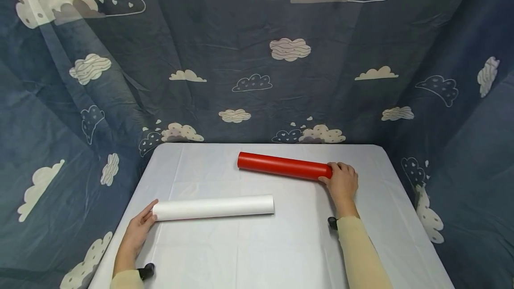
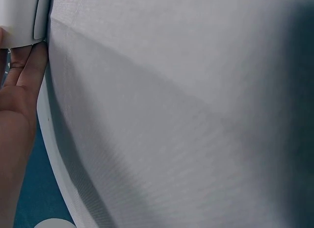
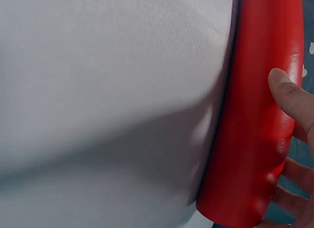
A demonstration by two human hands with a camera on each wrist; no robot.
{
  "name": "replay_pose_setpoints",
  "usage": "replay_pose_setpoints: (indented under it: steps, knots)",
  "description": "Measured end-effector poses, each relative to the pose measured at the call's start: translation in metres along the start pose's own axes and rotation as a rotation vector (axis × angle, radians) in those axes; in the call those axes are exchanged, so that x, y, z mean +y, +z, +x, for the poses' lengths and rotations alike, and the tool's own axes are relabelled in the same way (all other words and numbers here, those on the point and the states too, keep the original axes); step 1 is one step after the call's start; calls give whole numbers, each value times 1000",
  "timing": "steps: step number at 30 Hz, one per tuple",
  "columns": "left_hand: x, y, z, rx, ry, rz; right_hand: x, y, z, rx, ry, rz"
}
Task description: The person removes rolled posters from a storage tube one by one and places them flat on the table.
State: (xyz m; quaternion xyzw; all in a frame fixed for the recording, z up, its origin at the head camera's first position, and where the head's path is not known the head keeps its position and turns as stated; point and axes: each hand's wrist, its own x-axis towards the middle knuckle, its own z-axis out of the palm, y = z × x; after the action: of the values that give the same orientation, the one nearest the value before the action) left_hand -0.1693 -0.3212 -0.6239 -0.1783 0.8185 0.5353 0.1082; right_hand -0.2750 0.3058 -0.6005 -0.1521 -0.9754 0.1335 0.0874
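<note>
Table edge (image 1: 225,144) slightly apart from red roll (image 1: 281,166)

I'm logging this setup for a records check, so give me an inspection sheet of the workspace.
Surface: white tabletop, faint creases visible.
Job's things: white roll nearer the person; red roll farther back, its left end angled away.
Clutter: nothing seen.
Hands: left hand touches the white roll's left end; right hand grips the red roll's right end.
Cables: nothing seen.
Surroundings: blue cloth printed with pale clouds, behind and at both sides.
</note>
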Motion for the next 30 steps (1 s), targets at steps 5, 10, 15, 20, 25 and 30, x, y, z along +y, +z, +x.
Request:
replay_pose_setpoints:
  steps: [5,10,15,20,25,30]
  knots:
    - [-1,0,0,2,3,7,-3,4,4,-13,-24,-4]
    - [0,0,-1,0,2,4,-8,8,8,6,-48,-16]
    - [0,1,-1,4,8,12,-16,12,14,4,-61,-15]
    - [0,1,1,9,3,6,-24,15,18,7,-66,-7]
    - [-1,0,2,13,8,13,-30,17,22,2,-69,-11]
    - [-3,-1,3,12,14,14,-34,16,25,7,-83,-16]
